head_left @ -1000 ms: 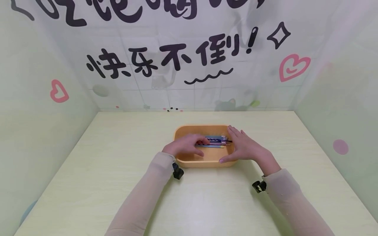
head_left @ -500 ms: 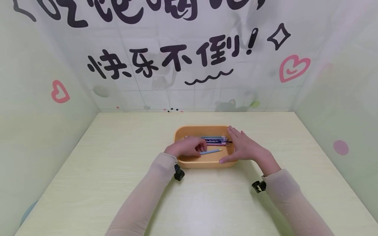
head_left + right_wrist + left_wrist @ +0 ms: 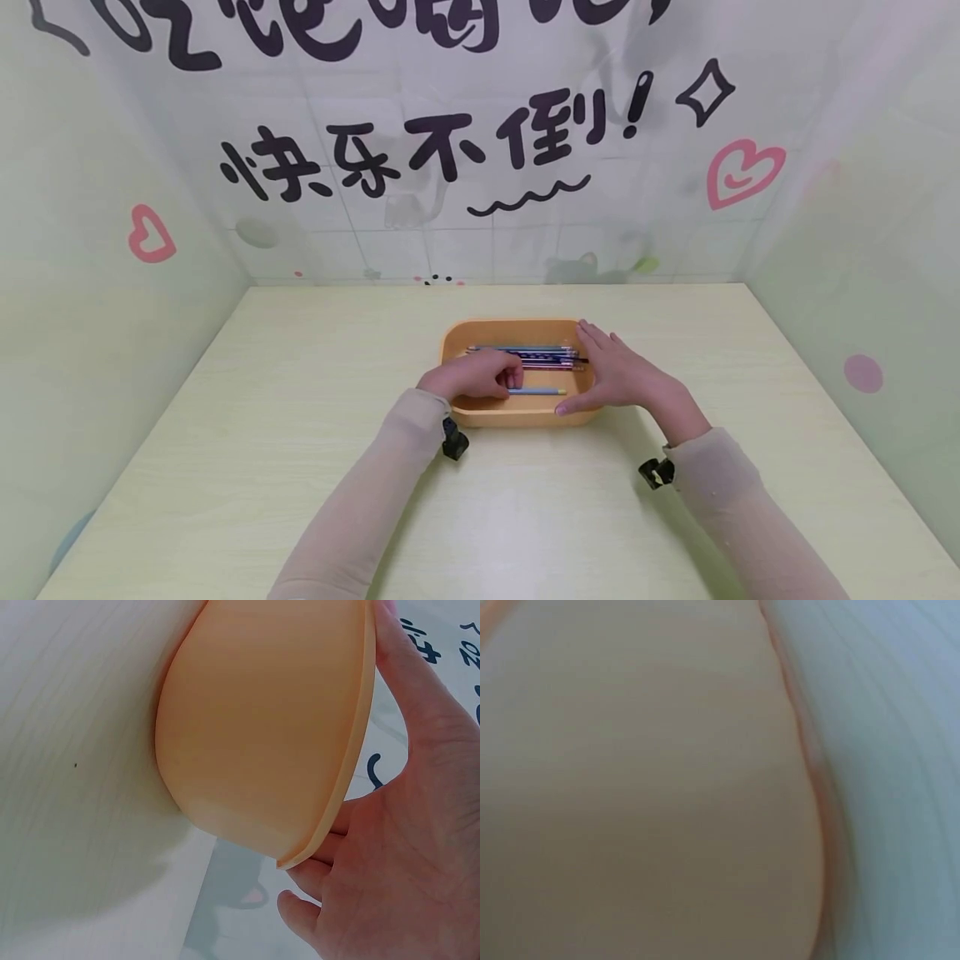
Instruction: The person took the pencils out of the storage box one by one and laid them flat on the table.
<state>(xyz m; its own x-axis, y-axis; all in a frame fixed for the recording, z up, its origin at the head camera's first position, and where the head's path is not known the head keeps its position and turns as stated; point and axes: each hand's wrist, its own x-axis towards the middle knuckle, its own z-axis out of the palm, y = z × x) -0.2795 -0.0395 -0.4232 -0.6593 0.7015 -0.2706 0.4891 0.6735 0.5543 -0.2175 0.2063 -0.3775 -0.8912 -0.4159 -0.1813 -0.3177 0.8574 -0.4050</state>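
Observation:
An orange rounded box [image 3: 525, 418] stands on the table, its outer wall also filling much of the left wrist view and the middle of the right wrist view. Inside it, my left hand [image 3: 480, 373] pinches a light blue pencil [image 3: 540, 391] with a yellow end, low near the front wall. The pencil's left part is hidden by the hand. Behind it lies a row of several pencils [image 3: 551, 357], dark blue, purple and light blue. My right hand [image 3: 628, 379] rests on the box's right end, fingers stretched to the far corner and thumb at the near rim [image 3: 360, 712].
The pale wooden table [image 3: 300, 400] reaches to a back wall [image 3: 480, 242] with black lettering and pink hearts. Side walls rise at left and right. A small black wrist camera [image 3: 453, 440] sits under each sleeve cuff.
My left hand has closed its fingers on the light blue pencil. That pencil has come forward, away from the row, and turned level with the front wall. The right hand stays put.

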